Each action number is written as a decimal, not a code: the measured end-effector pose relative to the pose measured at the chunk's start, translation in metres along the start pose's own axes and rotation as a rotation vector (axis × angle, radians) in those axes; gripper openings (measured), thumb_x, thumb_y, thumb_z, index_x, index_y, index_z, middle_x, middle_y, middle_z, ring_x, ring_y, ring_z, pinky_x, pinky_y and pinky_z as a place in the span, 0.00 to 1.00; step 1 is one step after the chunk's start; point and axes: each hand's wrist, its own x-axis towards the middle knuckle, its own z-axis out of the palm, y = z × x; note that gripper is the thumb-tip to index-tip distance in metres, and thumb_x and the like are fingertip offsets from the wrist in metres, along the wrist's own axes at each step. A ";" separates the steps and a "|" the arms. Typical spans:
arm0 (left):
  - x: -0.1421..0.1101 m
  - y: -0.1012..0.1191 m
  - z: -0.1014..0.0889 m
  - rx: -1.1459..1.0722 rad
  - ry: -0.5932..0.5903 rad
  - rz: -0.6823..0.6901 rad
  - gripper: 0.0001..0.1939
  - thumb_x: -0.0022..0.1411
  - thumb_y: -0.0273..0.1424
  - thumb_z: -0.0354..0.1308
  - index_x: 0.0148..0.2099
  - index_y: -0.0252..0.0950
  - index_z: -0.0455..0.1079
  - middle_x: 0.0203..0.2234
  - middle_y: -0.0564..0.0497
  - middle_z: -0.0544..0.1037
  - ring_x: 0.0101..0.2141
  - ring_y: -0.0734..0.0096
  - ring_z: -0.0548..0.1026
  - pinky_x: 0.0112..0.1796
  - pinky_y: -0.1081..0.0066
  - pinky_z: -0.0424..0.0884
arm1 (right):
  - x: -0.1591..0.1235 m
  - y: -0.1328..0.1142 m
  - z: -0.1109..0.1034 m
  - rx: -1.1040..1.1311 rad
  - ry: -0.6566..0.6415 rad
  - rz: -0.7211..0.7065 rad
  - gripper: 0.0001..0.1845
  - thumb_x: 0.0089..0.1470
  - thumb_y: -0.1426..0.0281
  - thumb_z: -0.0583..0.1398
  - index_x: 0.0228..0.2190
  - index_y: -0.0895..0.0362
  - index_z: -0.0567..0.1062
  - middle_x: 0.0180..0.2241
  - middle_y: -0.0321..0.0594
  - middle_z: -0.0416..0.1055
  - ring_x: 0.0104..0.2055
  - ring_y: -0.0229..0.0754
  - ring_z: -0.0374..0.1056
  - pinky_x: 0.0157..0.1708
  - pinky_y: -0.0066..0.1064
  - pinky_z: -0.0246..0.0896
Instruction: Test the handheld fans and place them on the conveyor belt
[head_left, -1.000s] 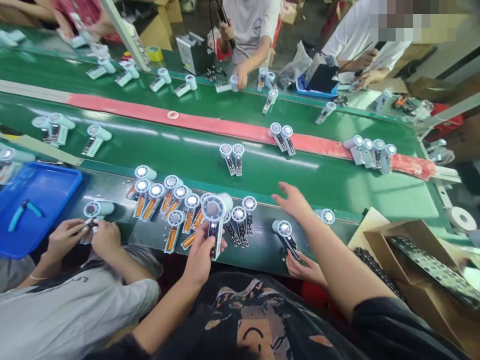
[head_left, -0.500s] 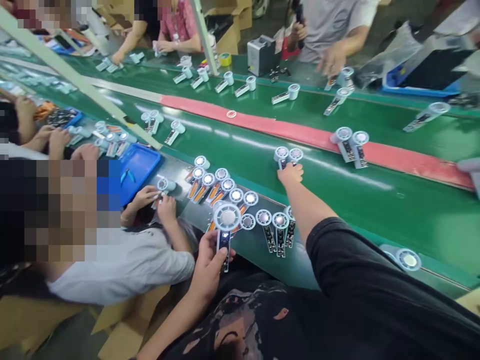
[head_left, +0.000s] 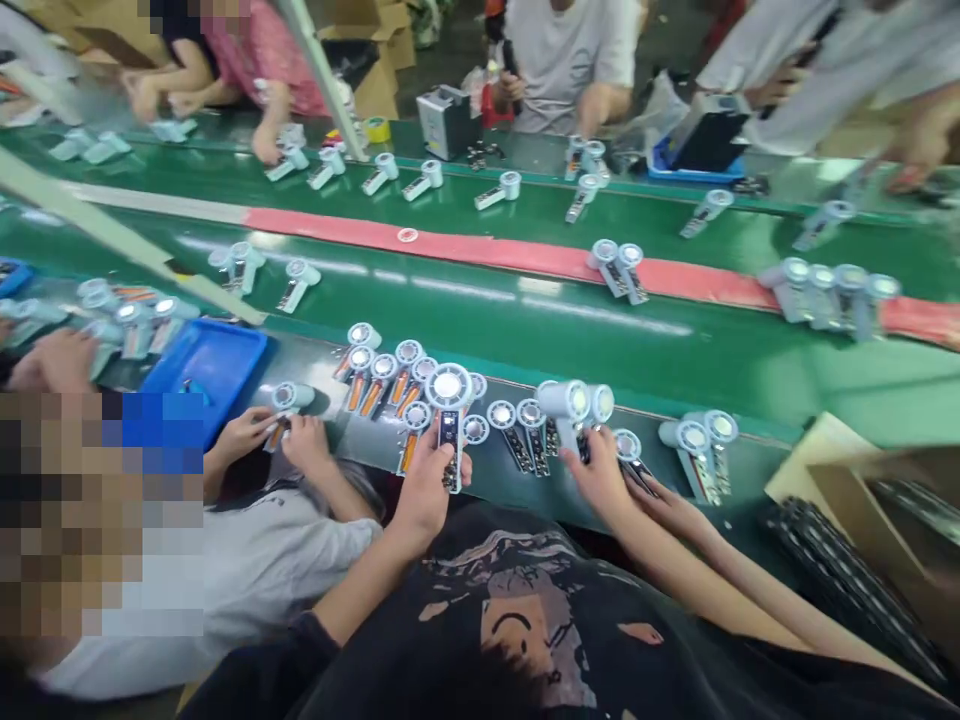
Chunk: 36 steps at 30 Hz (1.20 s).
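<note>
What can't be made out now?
Head view:
Fan unit in left hand: lower handle, partly covered by the hand.
Fan pair at right hand: handles, largely covered by it.
Blue tray: lower-left part, behind pixelation.
Cardboard box: right side, cut off by frame edge.
Circuit board markings: too small.

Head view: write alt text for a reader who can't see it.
A person's left hand holds a pale blue, round-headed device with an exposed circuit board, while the right hand grips two similar devices over a crowded workbench. Beyond it, more devices sit on a green conveyor belt, with co-workers alongside and across.
</note>
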 end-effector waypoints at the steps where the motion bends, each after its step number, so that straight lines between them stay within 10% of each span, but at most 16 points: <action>1: 0.005 0.000 0.001 0.016 -0.019 0.001 0.23 0.52 0.39 0.58 0.49 0.38 0.62 0.26 0.57 0.73 0.23 0.71 0.71 0.26 0.69 0.66 | -0.025 0.010 0.005 -0.012 0.004 0.010 0.21 0.53 0.62 0.60 0.47 0.58 0.72 0.58 0.57 0.61 0.62 0.58 0.61 0.63 0.49 0.57; 8: 0.023 -0.001 0.015 0.115 -0.133 -0.055 0.17 0.50 0.38 0.59 0.41 0.38 0.65 0.27 0.57 0.73 0.22 0.75 0.70 0.26 0.70 0.67 | -0.094 0.051 0.043 -0.081 0.032 0.065 0.14 0.51 0.68 0.63 0.42 0.55 0.77 0.55 0.53 0.65 0.57 0.59 0.66 0.59 0.49 0.62; 17: 0.019 0.000 0.021 0.175 -0.235 -0.071 0.17 0.48 0.38 0.61 0.40 0.39 0.65 0.27 0.57 0.73 0.22 0.74 0.70 0.25 0.70 0.67 | -0.096 0.067 0.077 -0.086 0.136 0.088 0.17 0.56 0.66 0.61 0.47 0.56 0.76 0.58 0.55 0.62 0.59 0.61 0.61 0.59 0.52 0.61; 36: 0.013 -0.001 -0.005 0.160 -0.153 -0.067 0.26 0.44 0.38 0.64 0.47 0.40 0.65 0.28 0.58 0.76 0.25 0.69 0.76 0.25 0.69 0.68 | -0.073 0.061 0.067 -0.113 0.215 0.284 0.21 0.59 0.64 0.59 0.52 0.59 0.74 0.61 0.59 0.57 0.62 0.61 0.58 0.60 0.53 0.57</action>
